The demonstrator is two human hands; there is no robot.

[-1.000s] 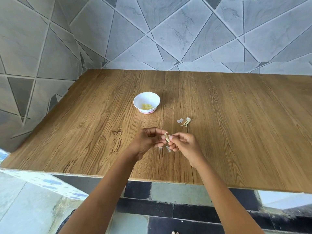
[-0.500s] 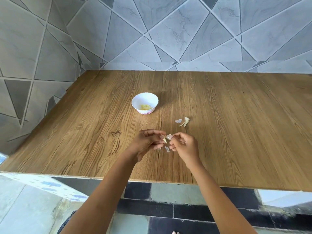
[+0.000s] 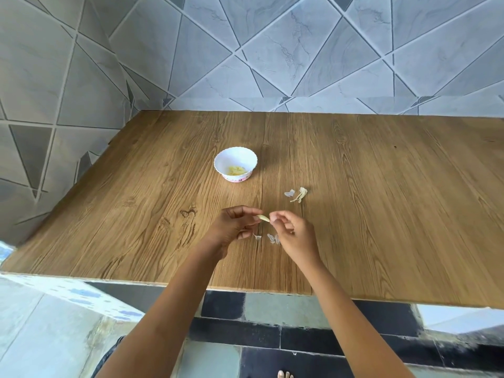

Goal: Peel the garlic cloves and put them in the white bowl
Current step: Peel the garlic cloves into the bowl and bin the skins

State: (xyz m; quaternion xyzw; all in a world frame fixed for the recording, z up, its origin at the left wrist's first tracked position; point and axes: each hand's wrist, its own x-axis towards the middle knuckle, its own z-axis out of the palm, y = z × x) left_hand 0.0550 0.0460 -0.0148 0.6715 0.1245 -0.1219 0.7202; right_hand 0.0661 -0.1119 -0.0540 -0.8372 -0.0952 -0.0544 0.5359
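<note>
Head view, left hand [image 3: 231, 227] pinching garlic clove [image 3: 263, 218], right hand [image 3: 294, 236] pinching its other end.

**Bare arms, dark cloth, bare toes**

The left forearm [image 3: 163, 309] and right forearm [image 3: 354, 309] are uncovered up to the wrists. The left hand [image 3: 234, 227] and right hand [image 3: 296, 236] are bare. A strip of dark fabric [image 3: 109, 358] shows beside the left forearm, and bare toes [image 3: 285, 374] show at the bottom edge.

A wood-grain tabletop [image 3: 381, 214] fills the middle of the frame. Behind it, across the top and down the left, stands a grey tiled wall [image 3: 272, 50] patterned in triangles. Dark and grey floor tiles [image 3: 272, 336] show along the bottom edge.
</note>
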